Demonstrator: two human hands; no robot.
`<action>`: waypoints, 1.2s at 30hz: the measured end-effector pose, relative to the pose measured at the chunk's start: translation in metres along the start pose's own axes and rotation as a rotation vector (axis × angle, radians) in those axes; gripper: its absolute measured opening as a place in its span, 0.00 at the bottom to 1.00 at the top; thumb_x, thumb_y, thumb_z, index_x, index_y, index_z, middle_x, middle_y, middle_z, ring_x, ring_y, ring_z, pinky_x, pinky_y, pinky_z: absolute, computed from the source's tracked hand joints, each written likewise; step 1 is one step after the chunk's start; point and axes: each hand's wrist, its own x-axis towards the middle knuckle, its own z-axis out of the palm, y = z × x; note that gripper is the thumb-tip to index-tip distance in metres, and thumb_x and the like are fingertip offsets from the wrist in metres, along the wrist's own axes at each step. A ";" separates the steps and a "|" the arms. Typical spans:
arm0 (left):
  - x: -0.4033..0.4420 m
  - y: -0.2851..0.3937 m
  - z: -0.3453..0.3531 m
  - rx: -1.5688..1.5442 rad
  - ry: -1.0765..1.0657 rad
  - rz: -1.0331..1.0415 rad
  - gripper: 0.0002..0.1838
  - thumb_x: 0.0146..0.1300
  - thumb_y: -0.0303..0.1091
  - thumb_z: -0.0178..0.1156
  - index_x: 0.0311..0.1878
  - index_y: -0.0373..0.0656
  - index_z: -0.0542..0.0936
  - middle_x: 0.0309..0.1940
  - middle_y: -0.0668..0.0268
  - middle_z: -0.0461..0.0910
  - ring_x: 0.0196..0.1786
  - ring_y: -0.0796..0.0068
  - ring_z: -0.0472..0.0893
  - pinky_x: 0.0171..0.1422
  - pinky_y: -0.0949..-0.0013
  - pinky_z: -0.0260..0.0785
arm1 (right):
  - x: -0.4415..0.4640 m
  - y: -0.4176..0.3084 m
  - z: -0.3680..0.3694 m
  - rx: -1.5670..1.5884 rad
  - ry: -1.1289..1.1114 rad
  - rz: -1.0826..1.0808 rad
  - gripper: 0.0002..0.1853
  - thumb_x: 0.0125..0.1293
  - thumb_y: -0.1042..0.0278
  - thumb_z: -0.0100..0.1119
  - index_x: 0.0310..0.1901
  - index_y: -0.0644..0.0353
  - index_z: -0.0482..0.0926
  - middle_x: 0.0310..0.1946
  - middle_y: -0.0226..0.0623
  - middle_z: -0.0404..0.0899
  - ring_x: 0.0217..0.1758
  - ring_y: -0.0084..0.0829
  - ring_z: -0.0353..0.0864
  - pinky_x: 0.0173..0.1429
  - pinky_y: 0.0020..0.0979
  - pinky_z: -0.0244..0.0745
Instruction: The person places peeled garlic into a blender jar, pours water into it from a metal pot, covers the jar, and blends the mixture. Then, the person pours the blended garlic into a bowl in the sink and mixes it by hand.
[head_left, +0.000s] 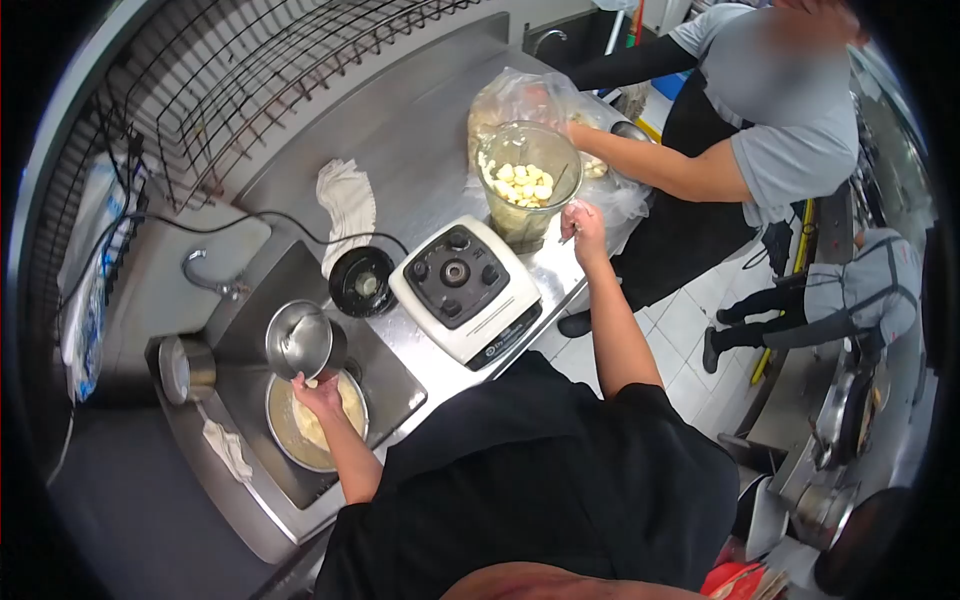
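Observation:
My left hand [318,394] is closed on the edge of a small metal pot [300,340], which is tilted above the sink. Beneath it, a large metal bowl [276,425] with a pale yellow mass in it stands in the sink. My right hand [586,232] is closed at the handle side of a clear blender jar [520,222]; my fingers hide the handle. Peeled pale garlic-like cloves [522,184] fill part of the jar. Between my hands sits the white blender motor base [465,290], without its jar. Beside it lies a round black lid [362,282].
A co-worker [790,130] across the counter reaches into a clear plastic bag [510,95] beside the jar. White cloths lie on the counter [347,205] and sink edge [228,450]. A power cord [270,213] crosses the counter. Another person [865,285] stands farther right.

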 end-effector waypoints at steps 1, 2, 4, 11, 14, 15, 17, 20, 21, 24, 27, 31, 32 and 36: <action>-0.005 -0.001 -0.006 -0.011 0.020 0.007 0.27 0.44 0.39 0.58 0.53 0.54 0.67 0.47 0.65 0.68 0.43 0.65 0.71 0.47 0.50 0.66 | 0.001 0.001 -0.001 -0.002 -0.022 0.009 0.15 0.56 0.60 0.49 0.17 0.57 0.64 0.13 0.29 0.62 0.15 0.22 0.60 0.22 0.24 0.56; -0.012 -0.002 -0.012 -0.010 0.002 0.000 0.27 0.45 0.39 0.58 0.52 0.53 0.67 0.48 0.65 0.67 0.43 0.64 0.70 0.49 0.49 0.66 | 0.002 0.003 -0.002 0.066 -0.007 0.040 0.14 0.55 0.62 0.50 0.17 0.57 0.64 0.13 0.28 0.61 0.14 0.21 0.58 0.21 0.23 0.54; -0.035 -0.003 -0.006 -0.010 0.047 -0.020 0.24 0.44 0.38 0.58 0.49 0.51 0.68 0.43 0.66 0.69 0.38 0.65 0.70 0.44 0.54 0.68 | 0.002 0.005 0.002 0.233 0.045 0.093 0.12 0.54 0.66 0.52 0.17 0.55 0.63 0.13 0.25 0.60 0.13 0.18 0.54 0.18 0.21 0.48; -0.068 0.006 -0.006 0.096 0.005 -0.020 0.20 0.42 0.41 0.60 0.41 0.51 0.68 0.31 0.65 0.68 0.27 0.66 0.69 0.27 0.63 0.62 | 0.016 -0.035 0.026 0.298 0.116 -0.068 0.14 0.54 0.70 0.58 0.16 0.54 0.64 0.10 0.22 0.59 0.10 0.15 0.53 0.15 0.21 0.46; -0.089 0.013 0.019 0.109 -0.005 0.039 0.20 0.41 0.42 0.60 0.39 0.52 0.69 0.30 0.65 0.69 0.24 0.66 0.69 0.25 0.65 0.62 | 0.020 -0.070 0.040 0.282 0.088 -0.107 0.15 0.54 0.68 0.59 0.16 0.54 0.65 0.12 0.21 0.60 0.13 0.13 0.55 0.17 0.20 0.48; -0.089 0.017 0.018 0.087 -0.054 0.012 0.20 0.42 0.41 0.60 0.42 0.52 0.69 0.36 0.65 0.68 0.33 0.65 0.68 0.32 0.59 0.64 | 0.021 -0.076 0.043 0.278 0.081 -0.131 0.15 0.54 0.67 0.60 0.16 0.54 0.66 0.12 0.20 0.61 0.14 0.13 0.56 0.19 0.21 0.49; -0.097 0.020 0.026 0.048 0.016 -0.029 0.20 0.41 0.44 0.60 0.40 0.53 0.70 0.37 0.66 0.69 0.34 0.66 0.66 0.34 0.60 0.62 | 0.021 -0.087 0.048 0.132 0.106 -0.220 0.15 0.53 0.67 0.61 0.15 0.55 0.67 0.13 0.20 0.63 0.16 0.13 0.57 0.21 0.22 0.51; -0.097 0.030 0.026 0.055 -0.135 -0.065 0.32 0.39 0.41 0.59 0.54 0.52 0.68 0.52 0.60 0.65 0.51 0.56 0.67 0.45 0.50 0.66 | 0.015 -0.112 0.063 0.112 0.135 -0.328 0.16 0.52 0.66 0.62 0.13 0.58 0.67 0.13 0.20 0.64 0.18 0.13 0.57 0.22 0.24 0.51; -0.089 0.032 0.023 0.085 -0.109 -0.043 0.31 0.40 0.41 0.57 0.54 0.51 0.69 0.52 0.61 0.66 0.51 0.56 0.67 0.44 0.49 0.67 | 0.013 -0.123 0.067 0.118 0.114 -0.324 0.17 0.51 0.66 0.62 0.13 0.59 0.66 0.13 0.20 0.63 0.18 0.12 0.57 0.22 0.23 0.50; -0.100 0.045 0.034 0.138 -0.099 -0.049 0.27 0.40 0.41 0.56 0.49 0.50 0.70 0.47 0.63 0.68 0.46 0.58 0.69 0.39 0.51 0.66 | 0.012 -0.150 0.083 0.158 0.047 -0.391 0.15 0.52 0.66 0.63 0.15 0.54 0.68 0.12 0.18 0.62 0.13 0.12 0.56 0.18 0.20 0.48; -0.122 0.049 0.062 0.122 -0.034 -0.045 0.25 0.39 0.43 0.56 0.46 0.50 0.70 0.41 0.63 0.69 0.38 0.61 0.70 0.33 0.55 0.65 | -0.011 -0.197 0.104 0.254 -0.019 -0.276 0.18 0.52 0.66 0.62 0.12 0.58 0.66 0.12 0.18 0.59 0.17 0.12 0.53 0.20 0.22 0.47; -0.088 0.068 0.040 0.143 -0.162 -0.089 0.27 0.40 0.44 0.58 0.49 0.56 0.69 0.48 0.66 0.67 0.44 0.62 0.66 0.40 0.52 0.64 | -0.046 -0.223 0.146 0.386 -0.182 -0.193 0.16 0.54 0.64 0.63 0.16 0.55 0.68 0.14 0.17 0.59 0.16 0.11 0.52 0.19 0.21 0.45; -0.102 0.071 0.052 0.181 -0.133 -0.066 0.26 0.40 0.44 0.58 0.48 0.56 0.70 0.47 0.67 0.67 0.43 0.63 0.66 0.38 0.51 0.66 | -0.053 -0.223 0.152 0.474 -0.264 -0.080 0.16 0.54 0.62 0.64 0.17 0.53 0.67 0.14 0.16 0.57 0.15 0.11 0.51 0.19 0.20 0.45; -0.107 0.101 0.072 0.091 -0.274 -0.019 0.27 0.45 0.41 0.55 0.54 0.55 0.69 0.52 0.65 0.68 0.51 0.52 0.70 0.45 0.46 0.70 | -0.089 -0.187 0.194 0.497 -0.376 0.087 0.16 0.56 0.63 0.57 0.18 0.56 0.63 0.11 0.25 0.58 0.11 0.17 0.54 0.15 0.21 0.47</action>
